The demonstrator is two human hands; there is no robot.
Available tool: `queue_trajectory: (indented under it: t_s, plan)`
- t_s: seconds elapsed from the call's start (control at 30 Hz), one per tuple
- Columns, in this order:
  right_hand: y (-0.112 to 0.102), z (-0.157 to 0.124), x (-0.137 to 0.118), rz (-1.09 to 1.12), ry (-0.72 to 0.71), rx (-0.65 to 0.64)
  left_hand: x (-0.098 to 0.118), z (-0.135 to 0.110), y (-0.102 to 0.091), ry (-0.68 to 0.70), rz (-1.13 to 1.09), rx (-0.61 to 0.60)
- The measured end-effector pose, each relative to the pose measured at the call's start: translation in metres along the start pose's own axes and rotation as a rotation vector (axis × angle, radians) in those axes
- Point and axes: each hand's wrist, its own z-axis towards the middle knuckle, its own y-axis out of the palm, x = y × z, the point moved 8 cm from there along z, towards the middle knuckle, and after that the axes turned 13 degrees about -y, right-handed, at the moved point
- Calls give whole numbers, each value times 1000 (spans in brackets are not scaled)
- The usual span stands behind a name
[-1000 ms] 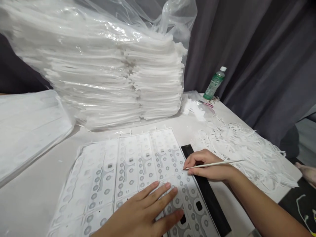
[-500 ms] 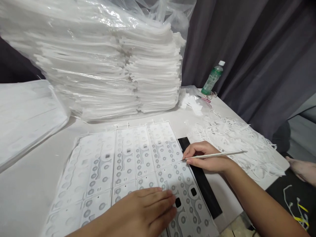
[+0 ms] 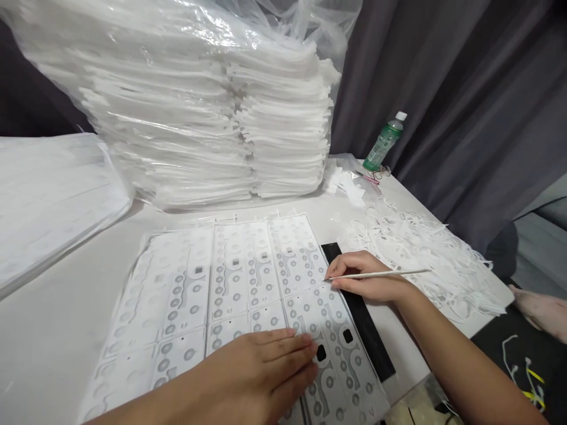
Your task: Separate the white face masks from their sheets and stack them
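A white sheet printed or moulded with grey circles, wavy shapes and small black squares lies on the table, on top of other sheets. My left hand rests flat on its lower part, fingers stretched out beside a black square. At the sheet's right edge, my right hand pinches a thin, pale, pointed stick. The stick's tip is at the sheet near a dividing line; its exact kind I cannot make out. Under the right hand and wrist runs a black strip along the sheet's side.
A clear plastic bag full of stacked white sheets stands behind. More sheets lie at left. To the right are a heap of white offcut strips, a green bottle and a pink-handled tool. A bare limb shows at far right.
The view has shifted slightly, so the bag and sheets appear a little further right. Both hands keep nearly the same places on the sheet, and the stick lies slightly flatter.
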Motion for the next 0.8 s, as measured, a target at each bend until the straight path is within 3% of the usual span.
queue_trajectory:
  t_s: [0.27,0.43,0.6,0.8]
  plan:
    - [-6,-4,6,9,75,49,-12,5,1,-108,-221,-57]
    - [-18,-14,19,56,296,188,-23,13,-7,-275,-366,-73]
    - [-8,-18,27,259,350,185,-44,42,-20,-494,-216,4]
    - [-8,-17,27,234,325,197,-73,82,-22,-656,-86,84]
